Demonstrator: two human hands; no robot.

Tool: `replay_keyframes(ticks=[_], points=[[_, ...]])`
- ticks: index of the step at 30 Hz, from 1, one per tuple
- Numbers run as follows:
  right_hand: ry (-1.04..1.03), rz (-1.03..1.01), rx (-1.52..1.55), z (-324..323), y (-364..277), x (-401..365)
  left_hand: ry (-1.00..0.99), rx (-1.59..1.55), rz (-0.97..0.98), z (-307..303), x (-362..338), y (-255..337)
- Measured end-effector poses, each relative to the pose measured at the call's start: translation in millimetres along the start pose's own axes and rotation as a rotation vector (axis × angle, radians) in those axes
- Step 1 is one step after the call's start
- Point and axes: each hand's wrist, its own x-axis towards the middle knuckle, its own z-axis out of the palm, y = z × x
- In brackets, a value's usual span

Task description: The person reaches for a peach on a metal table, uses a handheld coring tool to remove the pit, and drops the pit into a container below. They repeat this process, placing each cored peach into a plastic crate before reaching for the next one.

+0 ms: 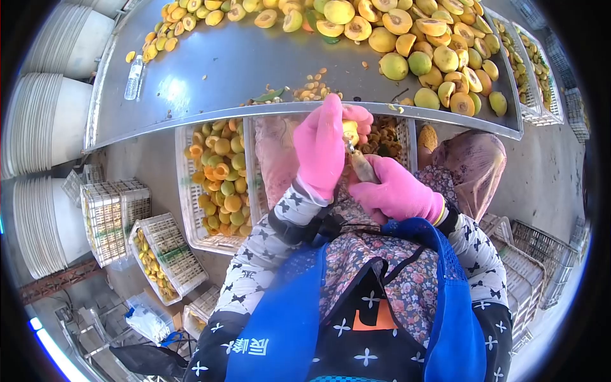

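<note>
Both my hands wear pink gloves and meet just in front of the metal table's near edge. My left hand (320, 151) is closed around a piece of yellow stone fruit (350, 132), which looks like an apricot or peach. In my right hand (402, 192) is a small pitting tool with a pale handle (363, 168). Its short metal tip points up at the fruit and is right at its lower side. Beneath my hands, a white crate (410, 143) with fruit pieces in it is partly hidden by my gloves.
Fruit halves (398, 21) are heaped over the far and right side of the metal table (210, 70), with loose pits (312, 89) near its edge. A plastic bottle (133, 77) lies at left. A crate of fruit halves (223, 178) stands below the table; more crates (168, 254) are farther left.
</note>
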Motion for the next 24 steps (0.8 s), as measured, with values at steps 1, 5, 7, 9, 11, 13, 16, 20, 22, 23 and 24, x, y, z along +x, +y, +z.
replay_keyframes(ticks=[1,5,7,9,11,13,16,20,22,23,24], points=[[-0.019,0.014,-0.004,-1.3,0.4,-0.4,-0.052,-0.021,-0.058,-2.9,0.6,3.7],[0.137,-0.145,-0.135,3.0,25.2,9.4,-0.054,-0.028,-0.113,-3.0,4.4,-4.1],[0.138,-0.173,-0.127,5.6,26.1,10.9,0.016,-0.046,-0.140,0.5,3.0,-3.6],[-0.043,-0.047,-0.001,-4.3,10.5,2.1,0.042,-0.121,-0.246,3.2,1.5,6.2],[-0.067,0.011,0.084,-5.9,4.7,-4.5,-0.127,-0.136,-0.153,-2.9,2.6,2.9],[-0.114,0.053,0.094,-8.1,5.2,-5.6,-0.194,-0.066,-0.142,-10.8,6.4,3.7],[-0.138,0.090,0.024,-9.5,14.5,-3.1,-0.161,0.033,-0.283,-23.0,17.4,-1.8],[-0.060,0.050,-0.132,-4.3,24.6,2.2,0.073,-0.234,-0.292,-18.9,13.1,-4.4],[0.034,-0.049,-0.400,-8.7,33.0,4.8,0.105,0.076,-0.021,-31.6,15.3,-26.7],[0.216,-0.292,-0.764,-16.7,51.0,10.8,0.131,0.240,0.116,-43.4,16.2,-34.2],[0.396,-0.562,-1.109,-27.5,68.8,16.5,0.177,0.374,0.222,-57.2,15.3,-29.6]])
